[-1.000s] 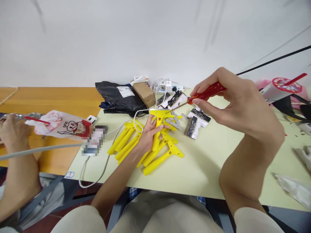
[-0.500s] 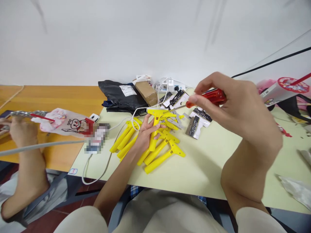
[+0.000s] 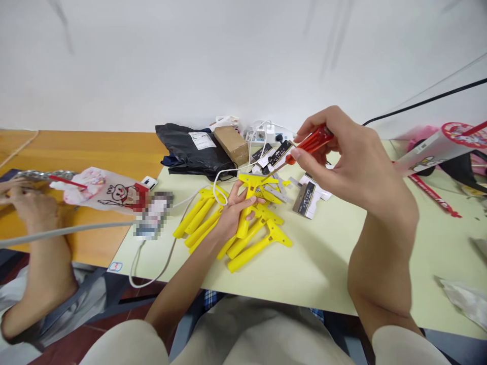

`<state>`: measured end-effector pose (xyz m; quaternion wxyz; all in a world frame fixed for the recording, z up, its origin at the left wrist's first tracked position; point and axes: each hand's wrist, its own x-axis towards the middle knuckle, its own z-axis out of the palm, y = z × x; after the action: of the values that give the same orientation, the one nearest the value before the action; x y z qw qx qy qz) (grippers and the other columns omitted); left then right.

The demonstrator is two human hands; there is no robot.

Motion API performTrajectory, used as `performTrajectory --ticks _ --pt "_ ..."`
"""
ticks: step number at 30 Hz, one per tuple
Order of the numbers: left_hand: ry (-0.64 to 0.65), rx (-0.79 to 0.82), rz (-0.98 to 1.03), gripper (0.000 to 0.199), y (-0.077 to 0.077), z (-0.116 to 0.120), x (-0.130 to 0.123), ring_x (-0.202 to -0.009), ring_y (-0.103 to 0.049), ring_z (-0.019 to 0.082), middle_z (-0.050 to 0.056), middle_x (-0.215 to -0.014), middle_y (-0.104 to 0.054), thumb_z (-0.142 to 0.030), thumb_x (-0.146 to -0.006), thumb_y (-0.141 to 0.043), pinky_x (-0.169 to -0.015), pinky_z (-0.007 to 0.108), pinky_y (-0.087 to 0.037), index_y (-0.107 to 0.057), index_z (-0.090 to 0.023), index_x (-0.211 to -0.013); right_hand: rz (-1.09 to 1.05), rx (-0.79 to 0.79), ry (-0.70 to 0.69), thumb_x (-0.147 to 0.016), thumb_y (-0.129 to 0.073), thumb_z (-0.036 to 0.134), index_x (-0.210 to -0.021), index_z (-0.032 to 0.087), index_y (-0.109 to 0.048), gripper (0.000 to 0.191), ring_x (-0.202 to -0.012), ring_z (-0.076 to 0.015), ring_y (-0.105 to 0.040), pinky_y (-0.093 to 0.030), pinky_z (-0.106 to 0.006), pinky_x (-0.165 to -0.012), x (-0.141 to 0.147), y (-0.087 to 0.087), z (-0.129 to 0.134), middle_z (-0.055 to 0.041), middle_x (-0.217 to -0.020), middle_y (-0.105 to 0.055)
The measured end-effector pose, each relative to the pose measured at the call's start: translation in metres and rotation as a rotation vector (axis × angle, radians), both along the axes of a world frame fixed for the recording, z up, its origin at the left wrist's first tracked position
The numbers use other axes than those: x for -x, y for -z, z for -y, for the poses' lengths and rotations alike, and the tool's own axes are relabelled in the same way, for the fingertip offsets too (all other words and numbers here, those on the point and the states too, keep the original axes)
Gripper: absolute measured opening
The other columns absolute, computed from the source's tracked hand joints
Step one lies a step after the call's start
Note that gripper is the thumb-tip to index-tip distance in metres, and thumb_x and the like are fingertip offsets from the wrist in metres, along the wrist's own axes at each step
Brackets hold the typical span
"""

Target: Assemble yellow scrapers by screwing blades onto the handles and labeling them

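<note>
My left hand is closed around the handle of a yellow scraper, its wide head tilted up and away from me. In my right hand is a screwdriver with a clear red handle. Its thin shaft slants down to the left, and the tip meets the scraper's head or sits very close to it. More yellow scrapers lie in a pile under and around my left hand. Flat grey metal pieces lie just behind them, partly covered by the scraper.
Black-and-white cards lie behind the pile. Farther back are a black parcel bag, a brown box and a power strip. Drink cups stand left and right. At far left, a co-worker's hands are over the orange table.
My right hand and the screwdriver have shifted slightly left, the handle now tilting more steeply. The scraper in my left hand sits slightly farther right in view. The co-worker's hands have come closer together.
</note>
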<state>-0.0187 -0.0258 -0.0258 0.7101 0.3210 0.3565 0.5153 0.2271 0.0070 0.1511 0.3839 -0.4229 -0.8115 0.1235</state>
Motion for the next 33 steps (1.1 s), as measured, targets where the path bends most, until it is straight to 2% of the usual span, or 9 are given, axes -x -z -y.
performTrajectory --ticks 3,6,10,13,17,21,25,28,33 --pt "0.013 -0.003 0.002 0.065 0.002 -0.001 -0.001 -0.107 -0.078 0.019 0.007 -0.142 -0.069 -0.021 -0.084 -0.091 -0.047 0.015 -0.038 -0.056 -0.032 -0.138 -0.017 -0.033 0.031 -0.103 -0.072 0.027 -0.117 0.031 -0.06 0.018 -0.08 -0.0244 -0.076 -0.06 -0.042 -0.073 0.001 0.004 -0.002 -0.0026 -0.108 -0.077" --pt "0.012 0.007 0.013 0.065 0.004 -0.001 -0.001 -0.107 -0.078 0.018 0.006 -0.141 -0.069 -0.02 -0.084 -0.091 -0.047 0.015 -0.039 -0.056 -0.032 -0.137 0.002 0.007 -0.023 -0.1 -0.074 0.023 -0.121 0.032 -0.059 0.028 -0.082 -0.0258 -0.076 -0.06 -0.044 -0.073 0.002 0.005 -0.002 -0.0018 -0.11 -0.077" --pt "0.001 0.024 0.019 0.068 0.004 -0.001 0.0 -0.106 -0.078 0.018 0.006 -0.139 -0.071 -0.019 -0.081 -0.092 -0.047 0.015 -0.039 -0.056 -0.032 -0.138 -0.042 0.005 0.042 -0.103 -0.076 0.03 -0.109 0.03 -0.061 0.016 -0.074 -0.0251 -0.076 -0.059 -0.042 -0.069 0.005 0.004 -0.001 -0.0009 -0.095 -0.078" --pt "0.008 0.037 0.019 0.07 0.004 0.0 0.0 -0.106 -0.078 0.018 0.006 -0.14 -0.071 -0.02 -0.081 -0.093 -0.048 0.015 -0.039 -0.057 -0.032 -0.139 -0.021 0.023 0.006 -0.098 -0.076 0.023 -0.113 0.031 -0.061 0.022 -0.079 -0.0259 -0.077 -0.06 -0.042 -0.07 0.007 0.003 0.0 -0.0033 -0.11 -0.078" --pt "0.013 0.039 0.018 0.069 0.004 0.0 0.0 -0.104 -0.078 0.018 0.007 -0.141 -0.072 -0.02 -0.082 -0.092 -0.047 0.016 -0.039 -0.057 -0.031 -0.14 -0.013 -0.016 0.062 -0.103 -0.075 0.03 -0.117 0.031 -0.06 0.021 -0.074 -0.0227 -0.074 -0.061 -0.043 -0.077 0.006 0.004 -0.001 -0.0028 -0.114 -0.078" --pt "0.015 0.038 0.0 0.067 0.004 0.0 0.0 -0.104 -0.079 0.018 0.01 -0.147 -0.07 -0.02 -0.083 -0.091 -0.046 0.016 -0.038 -0.056 -0.029 -0.14 0.002 0.01 0.024 -0.096 -0.073 0.018 -0.122 0.03 -0.057 0.032 -0.081 -0.0216 -0.074 -0.061 -0.042 -0.077 0.006 0.007 -0.003 -0.0044 -0.124 -0.072" --pt "0.009 0.048 -0.017 0.067 0.002 0.0 -0.001 -0.103 -0.08 0.02 0.01 -0.148 -0.07 -0.021 -0.082 -0.092 -0.044 0.016 -0.037 -0.058 -0.028 -0.14 -0.018 0.0 0.046 -0.103 -0.072 0.028 -0.125 0.031 -0.06 0.026 -0.08 -0.0239 -0.073 -0.061 -0.047 -0.08 0.006 0.011 -0.005 -0.0056 -0.119 -0.073" --pt "0.008 0.055 -0.021 0.07 0.003 0.0 -0.002 -0.1 -0.08 0.019 0.011 -0.147 -0.071 -0.021 -0.081 -0.092 -0.045 0.016 -0.038 -0.058 -0.028 -0.141 -0.023 0.016 0.025 -0.102 -0.073 0.028 -0.13 0.035 -0.06 0.032 -0.084 -0.027 -0.073 -0.061 -0.047 -0.077 0.006 0.013 -0.007 -0.0057 -0.12 -0.074" --pt "0.006 0.059 -0.026 0.071 0.006 -0.001 -0.002 -0.101 -0.081 0.02 0.01 -0.148 -0.07 -0.021 -0.079 -0.092 -0.045 0.016 -0.038 -0.058 -0.03 -0.141 -0.015 0.01 0.075 -0.104 -0.075 0.038 -0.125 0.035 -0.061 0.025 -0.083 -0.0287 -0.073 -0.062 -0.05 -0.079 0.008 0.015 -0.01 -0.0041 -0.11 -0.075"
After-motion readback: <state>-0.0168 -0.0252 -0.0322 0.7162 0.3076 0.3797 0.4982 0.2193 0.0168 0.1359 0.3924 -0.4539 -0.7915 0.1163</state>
